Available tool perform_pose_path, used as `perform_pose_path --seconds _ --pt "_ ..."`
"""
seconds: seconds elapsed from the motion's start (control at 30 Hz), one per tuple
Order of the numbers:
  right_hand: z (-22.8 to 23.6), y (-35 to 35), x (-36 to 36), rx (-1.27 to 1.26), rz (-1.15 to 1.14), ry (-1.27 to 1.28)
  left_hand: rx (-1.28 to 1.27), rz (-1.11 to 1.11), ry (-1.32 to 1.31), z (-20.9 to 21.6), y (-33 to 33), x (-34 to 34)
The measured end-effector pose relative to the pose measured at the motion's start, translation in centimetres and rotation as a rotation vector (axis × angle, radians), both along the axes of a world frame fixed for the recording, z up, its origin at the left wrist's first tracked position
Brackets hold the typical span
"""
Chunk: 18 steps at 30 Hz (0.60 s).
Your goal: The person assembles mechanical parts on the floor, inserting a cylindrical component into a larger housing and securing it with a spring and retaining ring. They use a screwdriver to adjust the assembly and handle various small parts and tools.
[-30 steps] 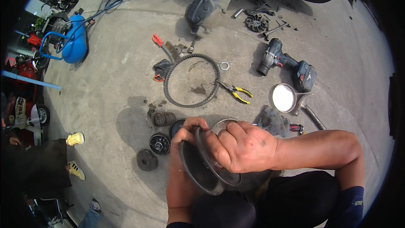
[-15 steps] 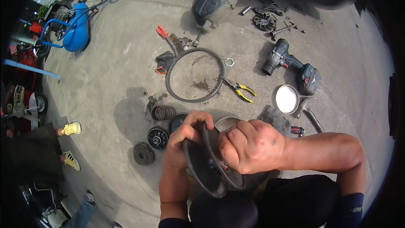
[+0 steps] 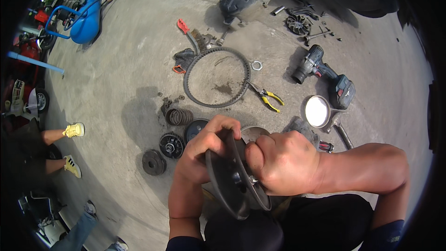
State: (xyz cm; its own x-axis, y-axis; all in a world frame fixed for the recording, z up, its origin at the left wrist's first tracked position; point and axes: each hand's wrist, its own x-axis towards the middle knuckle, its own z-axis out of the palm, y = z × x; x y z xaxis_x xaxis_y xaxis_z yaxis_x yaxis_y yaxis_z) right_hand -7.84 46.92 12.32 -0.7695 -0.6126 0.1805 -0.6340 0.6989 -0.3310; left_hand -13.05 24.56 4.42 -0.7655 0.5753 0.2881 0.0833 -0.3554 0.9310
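Note:
A dark two-disc belt pulley (image 3: 224, 183) is held up on edge above my knees, with a gap between its discs. My left hand (image 3: 203, 151) is closed around its upper left rim, fingers hooked over the edge. Against the outer face of the right disc, my right hand (image 3: 290, 163) is curled into a fist at the hub. What its fingers grip is hidden; a small shiny metal bit (image 3: 253, 180) shows just below them. Beyond the hands, partly covered, lie a dark round part (image 3: 194, 128) and a pale round dish (image 3: 254, 133).
On the concrete lie a toothed drive belt (image 3: 186, 88), yellow-handled pliers (image 3: 270, 100), a nut (image 3: 256, 65), a coil spring (image 3: 178, 117), a clutch (image 3: 171, 145), a round black part (image 3: 154, 162), a cordless impact wrench (image 3: 320, 69), and a hammer (image 3: 343, 135). A person's yellow shoe (image 3: 74, 130) is at left.
My right fist has turned slightly against the pulley, and more of the metal bit below it shows. The pulley stays in my left hand. The whole view has shifted a little.

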Motion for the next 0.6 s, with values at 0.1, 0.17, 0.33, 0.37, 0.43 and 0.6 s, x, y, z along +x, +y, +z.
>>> perform_pose_path --seconds 0.1,0.17,0.33,0.37,0.43,0.6 --pt "1.2 -0.3 -0.6 0.045 0.014 -0.3 -0.081 0.035 0.032 0.5 0.0 0.4" --pt "1.9 -0.3 -1.1 0.153 0.045 -0.532 -0.075 0.041 -0.016 0.5 0.1 0.5" --pt "1.6 0.1 -1.7 0.185 0.098 -0.14 0.039 0.138 0.091 -0.5 0.2 0.4" --pt "1.3 0.4 -1.8 0.159 0.1 -0.014 0.045 0.125 0.047 -0.8 0.1 0.4" --pt "0.2 0.4 -1.8 0.126 0.087 0.276 0.039 0.09 -0.027 -1.2 -0.2 0.4" --pt "-1.6 0.3 -1.1 0.062 0.069 0.429 0.062 0.035 -0.019 -2.0 0.1 0.1"
